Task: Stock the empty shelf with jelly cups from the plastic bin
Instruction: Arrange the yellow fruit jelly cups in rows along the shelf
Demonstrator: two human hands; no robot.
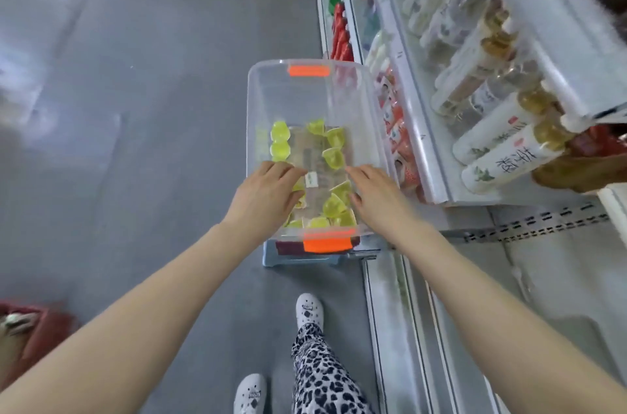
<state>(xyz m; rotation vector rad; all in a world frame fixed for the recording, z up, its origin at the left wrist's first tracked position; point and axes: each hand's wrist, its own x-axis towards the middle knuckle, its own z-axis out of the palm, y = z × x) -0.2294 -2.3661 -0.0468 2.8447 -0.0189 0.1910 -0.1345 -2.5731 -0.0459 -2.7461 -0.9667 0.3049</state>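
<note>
Grey shop floor (163,81), stocked shelves (475,81) on the right. Clear bin (258,101) sat on a stool (271,257). Left hand (268,196) and right hand (376,193) both reached in, fingers loosely spread over the jelly cups (334,155), holding nothing clearly.

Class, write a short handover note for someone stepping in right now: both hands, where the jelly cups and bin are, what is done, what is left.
Left hand: inside the bin, over cups at its near left; grip not visible.
Right hand: inside the bin, near right, fingers spread, holding nothing visible.
Bin: clear, orange handles, raised off the floor on a stand beside the shelves.
Jelly cups: yellow-green, scattered along the bin's sides and near end; far half bare.
Done: no cups seen on any shelf.
Left: pick up cups and stock the bare shelf at right.
</note>
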